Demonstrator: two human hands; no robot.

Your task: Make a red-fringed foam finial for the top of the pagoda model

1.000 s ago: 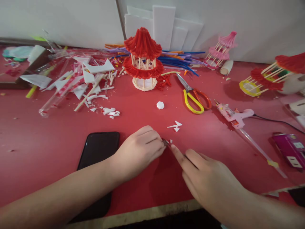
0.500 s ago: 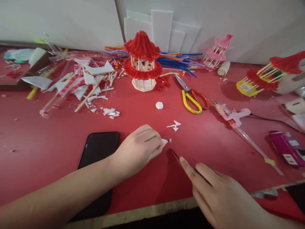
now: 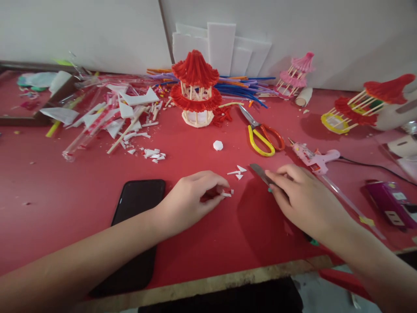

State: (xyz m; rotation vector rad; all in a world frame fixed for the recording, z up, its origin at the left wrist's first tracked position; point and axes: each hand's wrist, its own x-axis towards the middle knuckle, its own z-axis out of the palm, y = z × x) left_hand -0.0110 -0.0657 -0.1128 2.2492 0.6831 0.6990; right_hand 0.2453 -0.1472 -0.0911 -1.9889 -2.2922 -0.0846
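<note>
My left hand (image 3: 195,202) is pinched on a small white foam piece (image 3: 225,194) at the red table's middle. In my right hand (image 3: 299,195) is a knife (image 3: 260,173), its flat grey blade pointing up and left. Between the hands, slightly farther back, lie several small white scraps (image 3: 239,171). A small white octagonal piece (image 3: 218,145) rests behind them. Farther back stands a red-roofed model pavilion (image 3: 196,89) with pale stick posts. Part of the knife's handle is hidden by my right hand.
A black phone (image 3: 138,200) lies under my left forearm. Scissors (image 3: 260,134), a pink glue gun (image 3: 314,157) with its cord and a purple box (image 3: 389,202) are at the right. Foam scraps (image 3: 133,100) and wrappers cover the back left. Two more model pavilions stand or lean at back right.
My right hand has moved up and away from the table's front edge, and the knife blade now shows its flat side. The thumb and fingers of my left hand have shifted around the foam piece.
</note>
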